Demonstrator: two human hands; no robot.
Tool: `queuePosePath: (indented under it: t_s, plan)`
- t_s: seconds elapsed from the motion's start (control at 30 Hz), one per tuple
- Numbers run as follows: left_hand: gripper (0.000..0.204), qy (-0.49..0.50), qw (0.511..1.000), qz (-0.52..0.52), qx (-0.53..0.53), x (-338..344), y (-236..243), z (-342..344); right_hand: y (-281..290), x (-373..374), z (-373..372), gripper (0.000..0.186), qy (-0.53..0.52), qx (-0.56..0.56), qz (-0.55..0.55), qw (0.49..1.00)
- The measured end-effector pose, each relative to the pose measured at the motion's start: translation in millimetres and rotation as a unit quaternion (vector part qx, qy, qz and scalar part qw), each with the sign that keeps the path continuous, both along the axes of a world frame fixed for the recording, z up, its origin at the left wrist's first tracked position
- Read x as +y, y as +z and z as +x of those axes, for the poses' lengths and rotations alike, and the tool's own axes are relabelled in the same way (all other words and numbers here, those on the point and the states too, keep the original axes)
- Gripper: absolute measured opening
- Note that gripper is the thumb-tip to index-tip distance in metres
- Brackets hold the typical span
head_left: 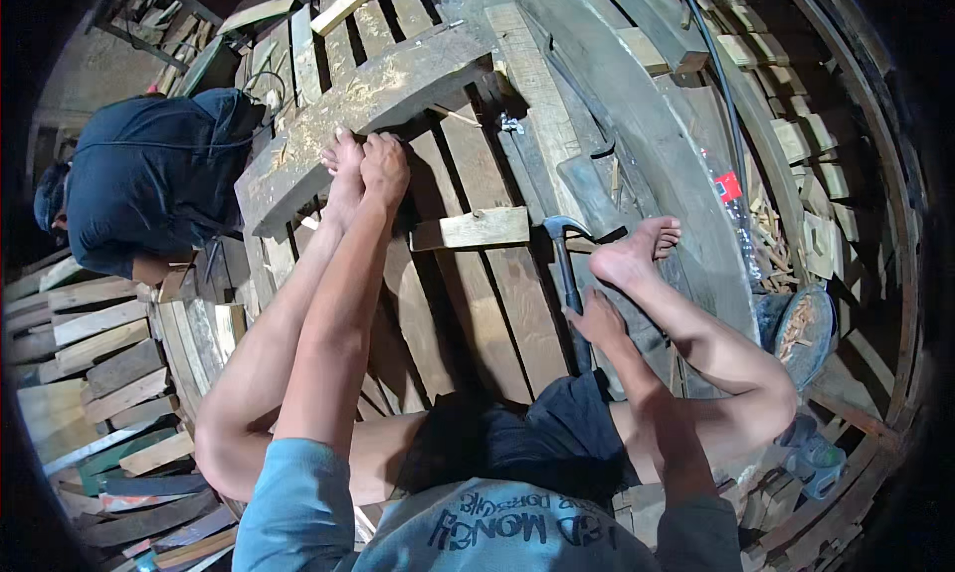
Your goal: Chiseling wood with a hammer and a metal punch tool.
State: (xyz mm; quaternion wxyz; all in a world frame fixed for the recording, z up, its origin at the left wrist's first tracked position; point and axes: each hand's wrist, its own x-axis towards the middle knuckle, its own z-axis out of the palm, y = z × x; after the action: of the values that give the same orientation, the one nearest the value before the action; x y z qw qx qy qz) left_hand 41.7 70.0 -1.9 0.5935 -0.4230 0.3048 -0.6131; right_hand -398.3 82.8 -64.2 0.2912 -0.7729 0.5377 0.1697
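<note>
The left hand is bent with its fingers curled down beside the toes of the left foot, against the near edge of a thick board strewn with shavings; whether those fingers pinch anything cannot be told. The right hand is loosely bent, its fingertips at the handle of a hammer, but how far they close around it is unclear. The hammer's head lies beyond that hand, its claw toward the right foot. Between the two hands, a short wood block lies across the slats.
</note>
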Motion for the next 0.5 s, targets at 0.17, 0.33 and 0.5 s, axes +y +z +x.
queuePosePath:
  t_s: [0.17,0.33,0.5]
  plan:
    - [0.025,0.039,0.949,0.208,-0.233,19,14,39,-16,4,22,0.053,-0.009,-0.092,0.050,0.994]
    - [0.034,0.001,0.977,0.126,-0.175,29,23,35,-23,-12,20,0.048,-0.052,-0.135,0.122,0.982]
    - [0.040,0.033,0.705,0.303,-0.640,30,88,-33,-23,-22,6,0.024,-0.277,-0.308,0.358,0.837]
